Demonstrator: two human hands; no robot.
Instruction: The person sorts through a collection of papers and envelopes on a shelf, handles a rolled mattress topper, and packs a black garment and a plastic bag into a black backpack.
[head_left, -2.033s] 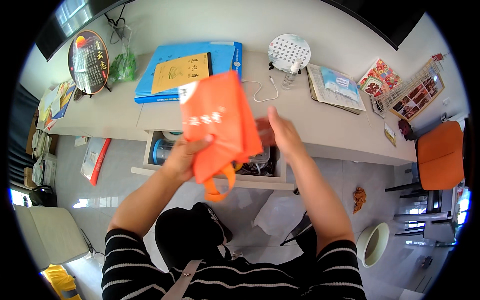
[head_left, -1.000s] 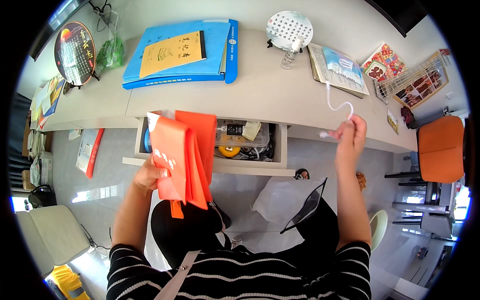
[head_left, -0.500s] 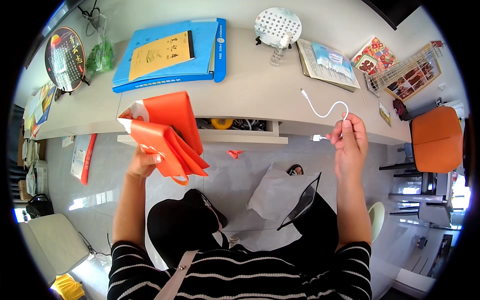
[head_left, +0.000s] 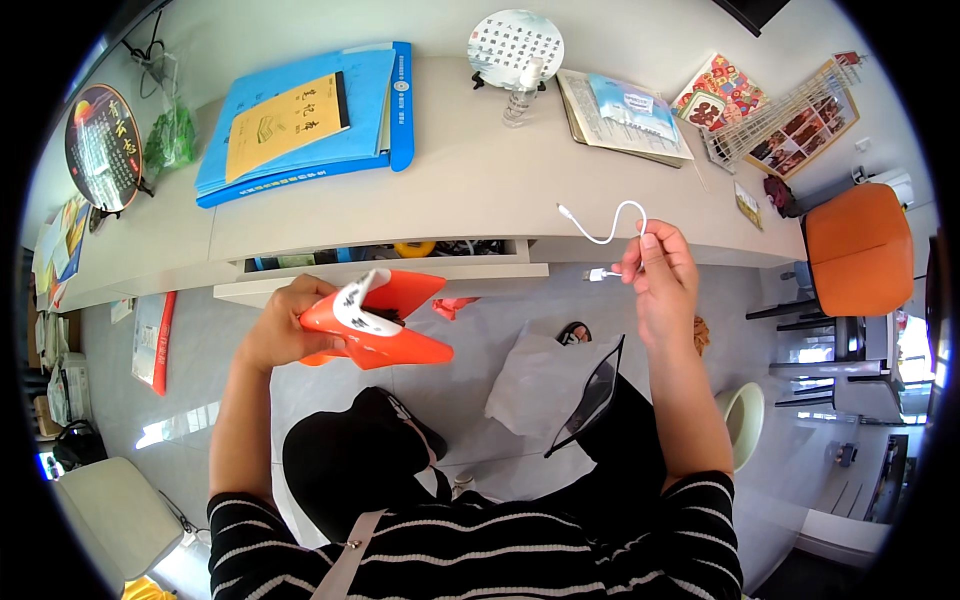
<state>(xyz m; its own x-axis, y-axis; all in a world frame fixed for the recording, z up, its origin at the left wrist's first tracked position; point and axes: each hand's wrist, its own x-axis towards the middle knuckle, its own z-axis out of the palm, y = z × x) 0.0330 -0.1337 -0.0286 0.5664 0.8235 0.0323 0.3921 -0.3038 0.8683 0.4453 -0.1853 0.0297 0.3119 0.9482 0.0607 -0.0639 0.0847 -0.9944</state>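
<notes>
My left hand (head_left: 290,325) is closed around an orange bag (head_left: 400,345), which tilts sideways so that its mouth, with a white patch on the rim, gapes to the right. What lies inside the bag is too dark to make out. In my right hand (head_left: 662,275) a short white USB cable (head_left: 603,240) is pinched between thumb and fingers. One plug sticks up to the left over the desk edge, and the USB plug points left below it. Between and beyond my hands stands a partly open drawer (head_left: 375,276) with a yellow round thing and dark cords in it.
On the desk (head_left: 440,205) lie a blue folder (head_left: 370,110) with a yellow notebook (head_left: 285,125), and an open book (head_left: 625,120). A clear bottle (head_left: 520,95) stands before a round plaque (head_left: 515,45). A white plastic bag (head_left: 535,385) rests by my legs; an orange chair (head_left: 860,250) is at right.
My left hand has turned the orange bag from upright to lying sideways, lower and further right. The right hand still holds the cable. The whole view has shifted slightly.
</notes>
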